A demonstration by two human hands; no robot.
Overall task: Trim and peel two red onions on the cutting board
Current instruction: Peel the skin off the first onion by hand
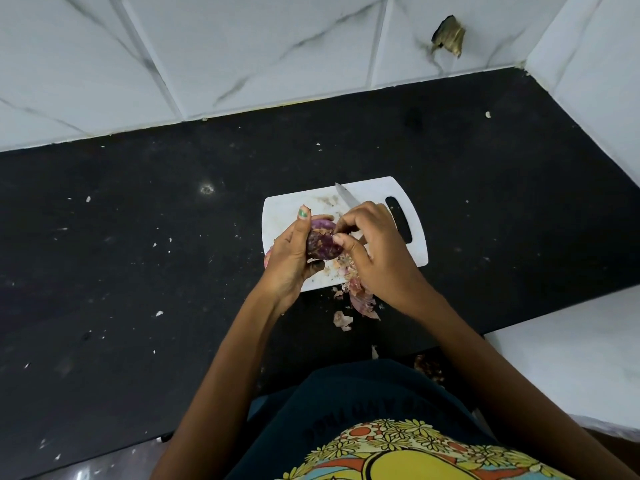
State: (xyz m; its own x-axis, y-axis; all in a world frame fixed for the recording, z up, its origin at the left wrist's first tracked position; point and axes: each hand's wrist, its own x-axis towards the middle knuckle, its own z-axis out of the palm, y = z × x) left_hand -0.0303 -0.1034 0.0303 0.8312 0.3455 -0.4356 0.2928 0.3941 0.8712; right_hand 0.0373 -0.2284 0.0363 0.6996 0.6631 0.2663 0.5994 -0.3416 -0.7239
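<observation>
Above white cutting board (377, 192) on black desk (138, 237): left hand (291, 258) grips red onion (323, 244), lifted off board. Right hand (377, 251) pinches skin at onion top. Knife (347, 197) lies on board behind hands. Peel scraps (360, 299) at board's near edge.

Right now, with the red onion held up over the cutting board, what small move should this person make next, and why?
Probably pull the pinched skin away and drop it. The left hand grips the red onion above the white cutting board, and the right hand pinches at its top edge, where dry skin still clings. Loose peels already lie at the board's near edge; the knife rests on the board.
</observation>
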